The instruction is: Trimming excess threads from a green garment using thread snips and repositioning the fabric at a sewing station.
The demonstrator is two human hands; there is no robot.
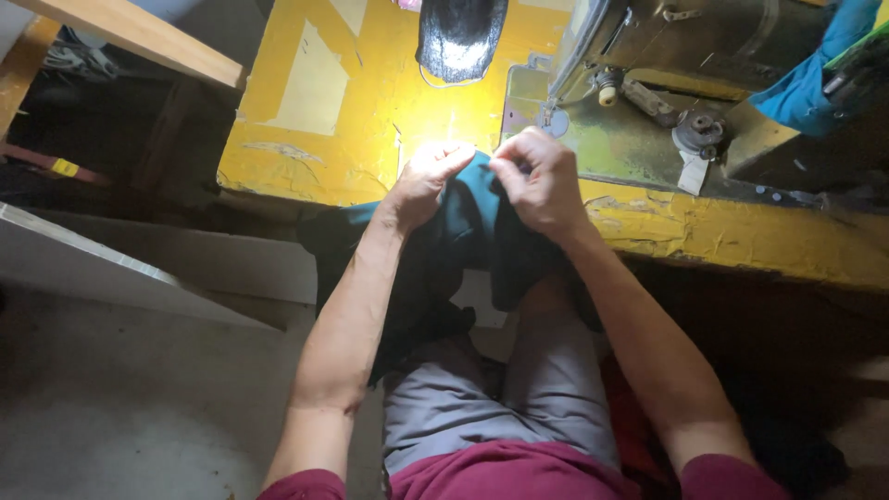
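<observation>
A dark teal piece of fabric [463, 231] hangs from the front edge of a worn yellow table [370, 111] down onto my lap. My left hand [421, 185] grips the fabric's upper edge at the table edge, under a bright spot of lamp light. My right hand [542, 181] pinches the same edge just to the right, fingers curled closed on the cloth. Both hands sit close together, almost touching.
An old metal sewing machine [667, 65] stands on the table at the upper right, with blue cloth [810, 83] draped beside it. A dark lamp head [458, 37] hangs above the hands. A wooden beam [139, 37] and white boards [139, 268] lie to the left.
</observation>
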